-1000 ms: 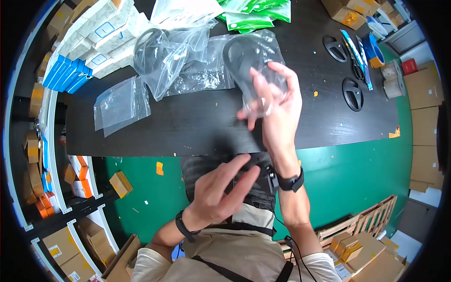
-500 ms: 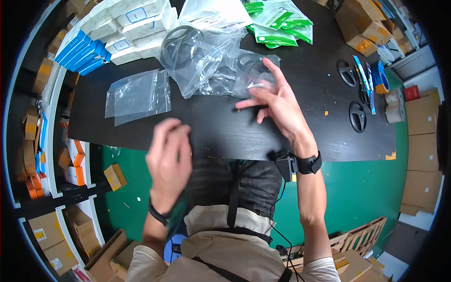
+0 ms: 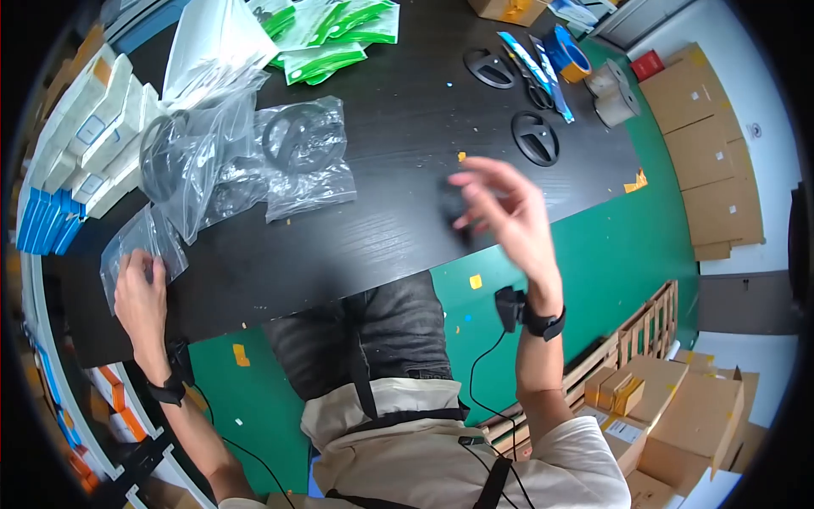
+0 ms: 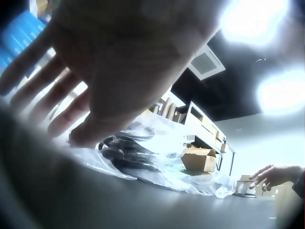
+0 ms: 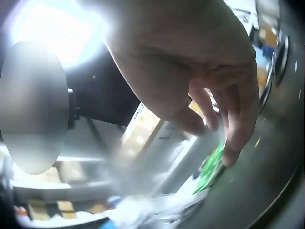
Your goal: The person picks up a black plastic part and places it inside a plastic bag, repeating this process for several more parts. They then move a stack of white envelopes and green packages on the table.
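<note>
At the left end of the dark table, my left hand (image 3: pixel 141 299) touches the flat clear zip bags (image 3: pixel 157 233) with its fingertips. The left wrist view shows those fingers fairly straight and spread, low over the tabletop. My right hand (image 3: pixel 515 216) hovers near the table's front edge, fingers loosely bent and nothing between them. A black wheel with spokes, inside a clear bag (image 3: pixel 310 182), lies in the middle of the table. Left of it sits a heap of clear bags (image 3: pixel 199 157) with more dark rings inside. Two loose black steering wheels (image 3: pixel 535 138) lie beyond my right hand.
White boxes (image 3: pixel 106 119) and blue boxes (image 3: pixel 49 222) stand stacked at the left. Green-and-white packets (image 3: pixel 326 42) and white bags (image 3: pixel 212 55) lie at the back. Scissors (image 3: pixel 538 92), blue tape (image 3: pixel 566 53) and a spool (image 3: pixel 616 103) are at the far right.
My right hand has let go of the bagged wheel, which now lies by the heap, and moved right. My left hand has gone from over my lap to the flat bags.
</note>
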`<act>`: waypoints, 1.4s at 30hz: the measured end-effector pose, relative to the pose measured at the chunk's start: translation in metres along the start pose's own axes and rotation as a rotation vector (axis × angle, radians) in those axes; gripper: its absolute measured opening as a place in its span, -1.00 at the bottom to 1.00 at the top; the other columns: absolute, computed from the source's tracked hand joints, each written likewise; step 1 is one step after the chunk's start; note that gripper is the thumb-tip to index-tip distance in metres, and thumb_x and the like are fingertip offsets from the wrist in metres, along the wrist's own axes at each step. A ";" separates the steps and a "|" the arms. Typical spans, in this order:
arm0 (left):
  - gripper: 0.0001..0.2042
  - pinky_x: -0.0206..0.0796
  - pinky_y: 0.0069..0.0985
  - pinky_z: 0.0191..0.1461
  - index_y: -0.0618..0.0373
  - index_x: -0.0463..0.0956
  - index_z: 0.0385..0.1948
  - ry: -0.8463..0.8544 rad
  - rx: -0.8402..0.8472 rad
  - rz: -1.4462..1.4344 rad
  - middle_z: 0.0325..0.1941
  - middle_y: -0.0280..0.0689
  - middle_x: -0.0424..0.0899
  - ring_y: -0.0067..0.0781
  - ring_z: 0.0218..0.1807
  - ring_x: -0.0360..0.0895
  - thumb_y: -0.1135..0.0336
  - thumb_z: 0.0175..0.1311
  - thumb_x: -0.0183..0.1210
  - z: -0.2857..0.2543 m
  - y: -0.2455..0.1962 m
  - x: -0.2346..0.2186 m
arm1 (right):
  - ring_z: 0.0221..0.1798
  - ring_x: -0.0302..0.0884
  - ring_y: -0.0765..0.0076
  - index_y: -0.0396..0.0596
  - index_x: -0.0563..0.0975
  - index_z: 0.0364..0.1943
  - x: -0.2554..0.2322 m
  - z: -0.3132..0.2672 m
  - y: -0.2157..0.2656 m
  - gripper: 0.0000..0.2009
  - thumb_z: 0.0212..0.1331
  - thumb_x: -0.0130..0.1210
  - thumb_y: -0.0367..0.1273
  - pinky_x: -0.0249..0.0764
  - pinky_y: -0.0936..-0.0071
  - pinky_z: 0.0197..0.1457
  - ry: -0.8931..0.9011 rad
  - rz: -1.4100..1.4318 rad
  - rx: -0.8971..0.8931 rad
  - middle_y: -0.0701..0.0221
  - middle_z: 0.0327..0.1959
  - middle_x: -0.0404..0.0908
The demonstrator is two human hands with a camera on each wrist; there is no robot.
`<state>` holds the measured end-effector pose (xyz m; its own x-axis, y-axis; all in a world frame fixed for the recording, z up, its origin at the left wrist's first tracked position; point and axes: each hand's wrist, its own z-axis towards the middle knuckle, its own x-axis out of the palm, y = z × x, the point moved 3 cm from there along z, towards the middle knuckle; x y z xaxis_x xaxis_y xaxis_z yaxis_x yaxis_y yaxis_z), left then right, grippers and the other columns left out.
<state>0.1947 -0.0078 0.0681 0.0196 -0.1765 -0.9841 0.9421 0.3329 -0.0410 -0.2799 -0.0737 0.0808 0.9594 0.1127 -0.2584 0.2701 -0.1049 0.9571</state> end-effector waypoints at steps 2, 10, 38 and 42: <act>-0.82 0.45 -0.14 -0.09 0.19 0.53 -0.23 -0.012 0.005 0.018 -0.18 -0.10 0.65 0.08 -0.10 0.63 0.25 0.43 0.14 0.002 0.010 0.005 | -0.40 0.63 0.61 -0.08 0.58 0.19 -0.045 0.010 -0.019 -0.69 0.41 0.18 -0.39 0.52 0.64 -0.39 -0.280 -0.230 -0.071 0.37 0.06 0.70; -0.91 0.35 -0.21 -0.29 0.24 0.48 -0.33 -0.166 -0.035 -0.119 -0.37 -0.12 0.53 0.01 -0.34 0.55 0.43 0.34 0.17 -0.042 -0.027 -0.057 | -0.18 0.67 0.25 -0.01 0.61 0.14 -0.136 0.036 -0.055 -0.64 0.33 0.25 -0.22 0.57 0.31 -0.10 -0.582 -0.971 -0.105 0.23 -0.10 0.65; -0.84 0.32 -0.35 -0.48 0.24 0.57 -0.35 -0.016 0.304 -0.769 -0.38 -0.21 0.55 -0.16 -0.51 0.52 0.67 0.07 0.33 -0.111 -0.151 -0.017 | -0.25 0.75 0.25 -0.39 0.62 -0.11 0.085 -0.089 -0.046 -0.74 0.08 0.31 -0.72 0.78 0.37 -0.15 0.313 0.787 0.224 0.11 0.04 0.61; -0.85 0.32 -0.37 -0.50 0.25 0.58 -0.34 -0.009 0.249 -0.807 -0.36 -0.21 0.56 -0.19 -0.53 0.53 0.66 0.10 0.33 -0.110 -0.148 -0.016 | -0.21 0.75 0.22 -0.37 0.63 -0.08 0.091 -0.093 -0.052 -0.75 0.14 0.23 -0.76 0.76 0.37 -0.12 0.204 0.655 0.150 0.17 0.03 0.59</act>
<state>0.0186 0.0478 0.0712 -0.6892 -0.2799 -0.6683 0.7148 -0.1124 -0.6902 -0.2139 0.0338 0.0198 0.8980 0.1611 0.4094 -0.3365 -0.3479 0.8750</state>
